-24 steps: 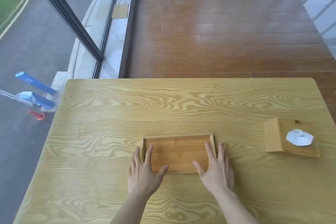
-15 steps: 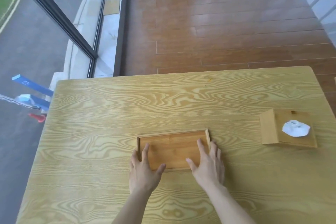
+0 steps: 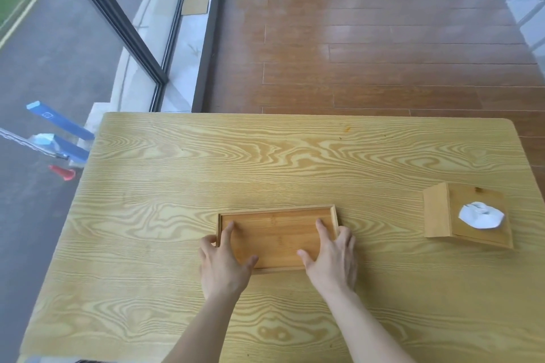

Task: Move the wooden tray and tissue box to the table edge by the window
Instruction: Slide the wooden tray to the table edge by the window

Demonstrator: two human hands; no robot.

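- Right now your left hand [image 3: 224, 267] rests on the near left corner of the wooden tray [image 3: 277, 237]: the forefinger lies inside on the tray floor, the thumb is spread onto the near rim, and the other fingers curl round the outside of the left wall. It is half open, bracing the corner more than pinching it.
- Your right hand [image 3: 331, 259] mirrors it at the tray's right end, with one finger laid inside along the floor, the thumb spread inward over the tray floor near the front rim, and the remaining fingers wrapped over the outside of the right wall, touching it.
- The tray sits flat on the table [image 3: 177, 186], about midway across it and nearer to you than to the far edge.
- The tissue box [image 3: 467, 222] stands well to the right of the tray, apart from it, close to the table's right edge, with a white tissue [image 3: 480, 214] bunched in its top opening.
- The window [image 3: 59, 38] runs along the side left of the tray, beyond the table's left edge; bare tabletop lies between the tray and that edge.
- Beyond the tray, past the table's far edge, is brown plank floor [image 3: 383, 38].
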